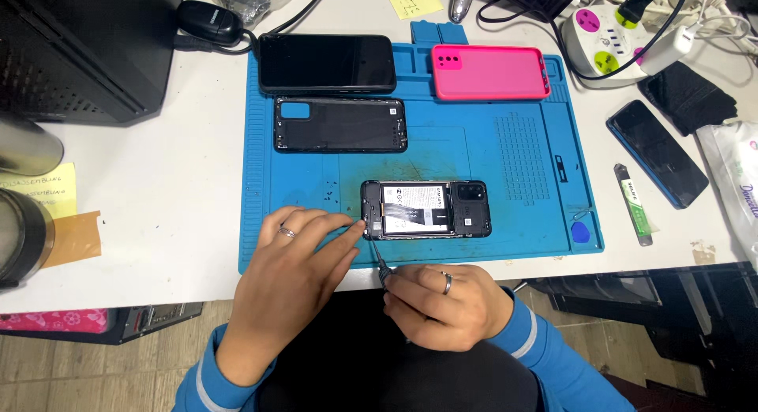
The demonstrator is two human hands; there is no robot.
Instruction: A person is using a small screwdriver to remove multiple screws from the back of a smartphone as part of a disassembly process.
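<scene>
At the mat's (505, 246) six o'clock edge, the left hand (296, 262) presses fingertips on the opened phone (426, 210), grasping nothing; the right hand (442, 301) is clamped on a screwdriver (380, 267) at the phone's seven o'clock corner. Best keep the tip upright and seated.

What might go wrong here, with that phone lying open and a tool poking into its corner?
The screwdriver in the right hand could slip off the opened phone and scratch the exposed battery. The tiny dark screws lying loose on the blue mat could roll away unnoticed. The left hand steadies only one end, so the phone may slide.
</scene>
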